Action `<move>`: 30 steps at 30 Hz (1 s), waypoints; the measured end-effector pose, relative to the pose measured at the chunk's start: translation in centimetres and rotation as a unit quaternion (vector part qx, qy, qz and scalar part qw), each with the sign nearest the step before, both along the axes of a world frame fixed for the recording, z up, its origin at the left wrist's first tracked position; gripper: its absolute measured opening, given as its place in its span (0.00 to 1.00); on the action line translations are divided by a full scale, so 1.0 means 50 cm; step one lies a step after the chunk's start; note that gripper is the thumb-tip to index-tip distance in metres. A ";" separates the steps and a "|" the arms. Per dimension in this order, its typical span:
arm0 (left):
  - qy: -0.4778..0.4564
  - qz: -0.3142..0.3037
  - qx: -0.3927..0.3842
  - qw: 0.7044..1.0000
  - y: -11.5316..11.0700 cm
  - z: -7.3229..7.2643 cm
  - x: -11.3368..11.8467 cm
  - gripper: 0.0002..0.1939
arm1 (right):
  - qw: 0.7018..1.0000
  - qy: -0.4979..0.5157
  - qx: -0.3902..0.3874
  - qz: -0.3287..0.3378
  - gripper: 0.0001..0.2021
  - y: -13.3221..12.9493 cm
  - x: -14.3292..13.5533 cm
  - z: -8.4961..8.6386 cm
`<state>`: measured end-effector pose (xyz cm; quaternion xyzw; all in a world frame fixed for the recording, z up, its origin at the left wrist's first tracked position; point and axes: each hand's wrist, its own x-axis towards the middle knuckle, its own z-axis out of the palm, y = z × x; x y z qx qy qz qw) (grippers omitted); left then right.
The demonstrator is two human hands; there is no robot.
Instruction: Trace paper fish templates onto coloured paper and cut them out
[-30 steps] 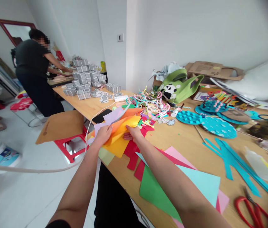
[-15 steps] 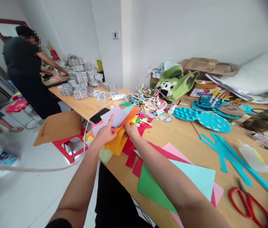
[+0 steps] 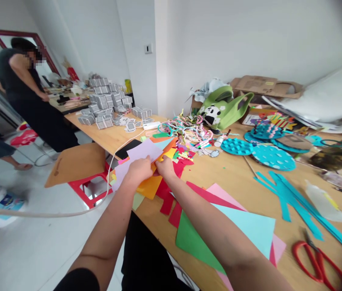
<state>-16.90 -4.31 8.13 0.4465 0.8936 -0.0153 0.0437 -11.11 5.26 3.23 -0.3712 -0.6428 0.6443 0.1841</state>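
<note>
My left hand (image 3: 139, 171) is closed on the near edge of a lilac paper sheet (image 3: 143, 149), its fingers mostly hidden. Close beside it, my right hand (image 3: 165, 165) pinches the orange and yellow sheets in the same pile. A light blue corner (image 3: 166, 144) and orange paper (image 3: 155, 144) show behind the lilac sheet. Yellow-orange paper (image 3: 150, 186) hangs below my hands, and red paper pieces (image 3: 167, 198) lie under my right wrist. Beneath my right forearm is a stack with a light blue sheet (image 3: 246, 224) and a green sheet (image 3: 193, 238).
Red-handled scissors (image 3: 317, 262) and blue strips (image 3: 282, 194) lie on the right of the table. Pipe cleaners (image 3: 189, 129), a green panda bag (image 3: 225, 107) and grey-white boxes (image 3: 102, 101) stand further back. A white cable (image 3: 108, 178) crosses left. A person (image 3: 22, 85) stands at another table.
My left index finger, earlier stretched over the lilac sheet, is now curled at its edge. The lilac sheet has shifted slightly. The other person has drawn an arm back from the far table.
</note>
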 end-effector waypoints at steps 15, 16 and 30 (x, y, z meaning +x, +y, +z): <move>0.059 0.017 0.025 0.998 -0.006 -0.022 0.005 0.18 | 0.996 0.054 -0.009 -0.071 0.15 -0.068 0.384 0.034; 0.058 0.016 0.026 0.998 -0.005 -0.027 0.007 0.18 | 0.996 0.038 -0.010 -0.081 0.18 -0.081 0.431 0.027; 0.062 0.007 0.007 0.998 0.007 -0.065 0.028 0.16 | 0.951 -0.073 -0.172 -0.246 0.28 -0.169 0.722 -0.032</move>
